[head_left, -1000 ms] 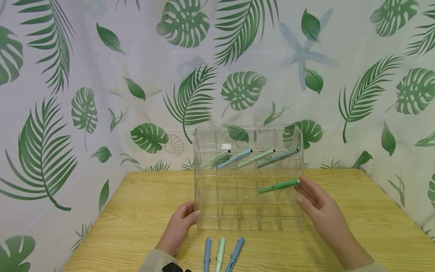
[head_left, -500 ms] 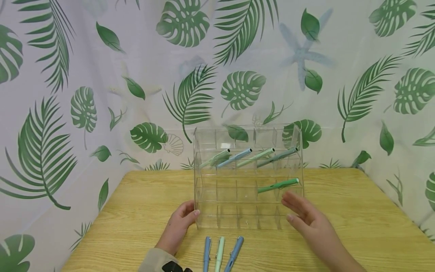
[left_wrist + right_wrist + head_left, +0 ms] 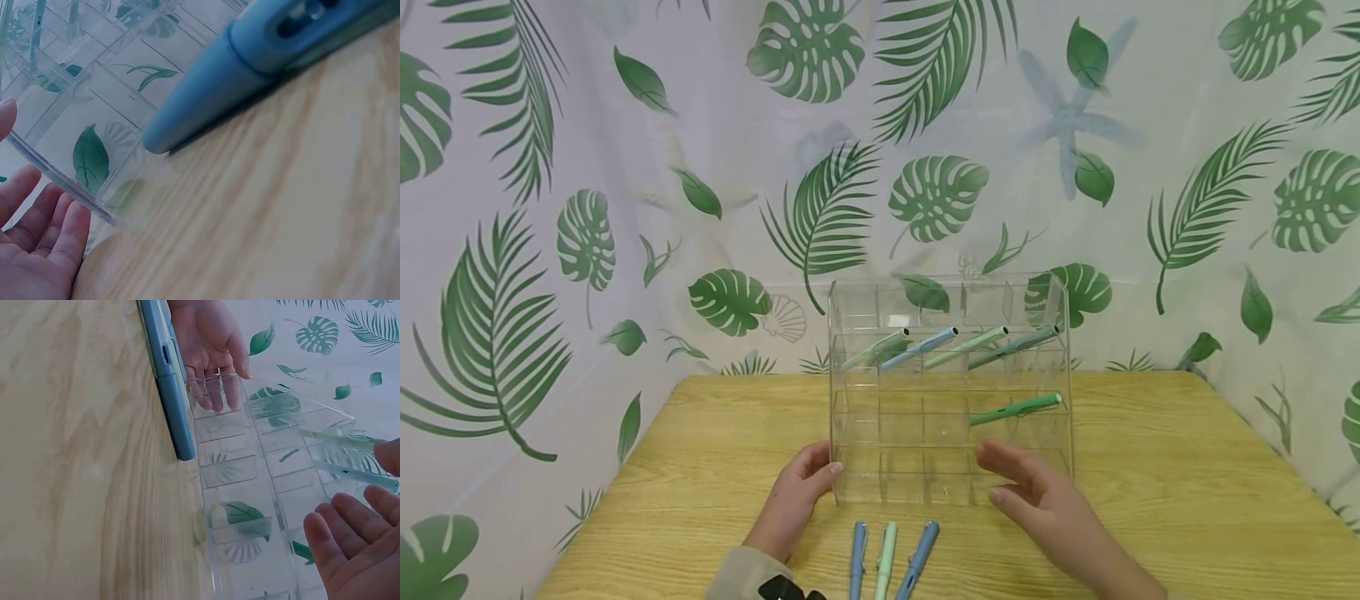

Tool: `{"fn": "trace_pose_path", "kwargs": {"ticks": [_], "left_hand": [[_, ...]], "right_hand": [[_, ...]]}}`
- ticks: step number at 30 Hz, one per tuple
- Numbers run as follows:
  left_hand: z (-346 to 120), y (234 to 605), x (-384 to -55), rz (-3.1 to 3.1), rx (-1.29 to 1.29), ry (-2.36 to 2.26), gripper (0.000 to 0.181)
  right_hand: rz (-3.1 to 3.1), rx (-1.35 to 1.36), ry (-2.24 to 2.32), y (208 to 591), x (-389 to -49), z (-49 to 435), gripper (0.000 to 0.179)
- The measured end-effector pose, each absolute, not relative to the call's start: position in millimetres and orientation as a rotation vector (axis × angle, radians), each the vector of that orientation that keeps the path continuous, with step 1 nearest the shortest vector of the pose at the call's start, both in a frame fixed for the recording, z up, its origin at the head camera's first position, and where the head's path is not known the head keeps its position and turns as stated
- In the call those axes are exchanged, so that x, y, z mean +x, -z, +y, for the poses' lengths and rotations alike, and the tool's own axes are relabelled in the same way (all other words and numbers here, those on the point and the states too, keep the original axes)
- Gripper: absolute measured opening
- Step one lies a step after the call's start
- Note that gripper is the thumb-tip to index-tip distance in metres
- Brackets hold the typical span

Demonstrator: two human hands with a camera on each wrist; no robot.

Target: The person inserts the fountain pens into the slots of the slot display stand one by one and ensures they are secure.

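Left hand (image 3: 797, 493) steadies the clear rack (image 3: 902, 485); right hand (image 3: 1051, 507) hovers empty

Furthest left, the left hand pinches the rack's side wall, thumb in front and fingers behind; its forearm rises from the lower left in a pale sleeve (image 3: 739, 573); should that pinch slacken or tug unevenly, the rack could shift or tip on the surface (image 3: 715, 454), and its pens could slide; next, the left blue pen (image 3: 857, 554), the mint pen (image 3: 887, 557) and the right blue pen (image 3: 917, 558) lie before the rack, side by side but apart; a low sweep of a sleeve or palm could set one rolling.

Above them, the rack's upper row holds the sage pen (image 3: 876, 349), the light blue pen (image 3: 919, 349), the pale green pen (image 3: 966, 347) and the grey-green pen (image 3: 1013, 347), all slanting up to the right; a jolt could unseat them; lower and rightward, the bright green pen (image 3: 1015, 409) lies at a shallower slant, perhaps less securely.

Rightmost, the right hand holds nothing, fingers loosely bent, thumb apart, palm turned leftward; its forearm reaches in from the lower right; its fingertips show just below the bright green pen, so a careless lift could nudge it; whether they touch the rack I cannot tell.
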State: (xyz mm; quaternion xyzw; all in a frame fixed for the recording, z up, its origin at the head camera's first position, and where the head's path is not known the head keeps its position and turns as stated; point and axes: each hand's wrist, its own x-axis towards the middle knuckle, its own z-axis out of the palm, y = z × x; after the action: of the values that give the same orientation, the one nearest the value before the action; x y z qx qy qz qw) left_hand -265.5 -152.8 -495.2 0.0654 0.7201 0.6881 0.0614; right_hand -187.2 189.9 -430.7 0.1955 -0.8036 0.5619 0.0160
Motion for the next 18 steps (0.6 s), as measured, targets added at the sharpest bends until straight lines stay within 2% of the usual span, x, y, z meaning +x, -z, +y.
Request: {"fn": "trace_pose_path", "kwargs": {"ticks": [10,18], "left_hand": [[-152,495,-265,2.196,0.194,-2.071,0.05],[-152,493,-264,2.215,0.181,-2.044,0.051]], "right_hand": [[-2.624,0.729,-1.704,441,-194,176,0.051],[-2.72,0.944,-1.753,447,-202,167,0.053]]}}
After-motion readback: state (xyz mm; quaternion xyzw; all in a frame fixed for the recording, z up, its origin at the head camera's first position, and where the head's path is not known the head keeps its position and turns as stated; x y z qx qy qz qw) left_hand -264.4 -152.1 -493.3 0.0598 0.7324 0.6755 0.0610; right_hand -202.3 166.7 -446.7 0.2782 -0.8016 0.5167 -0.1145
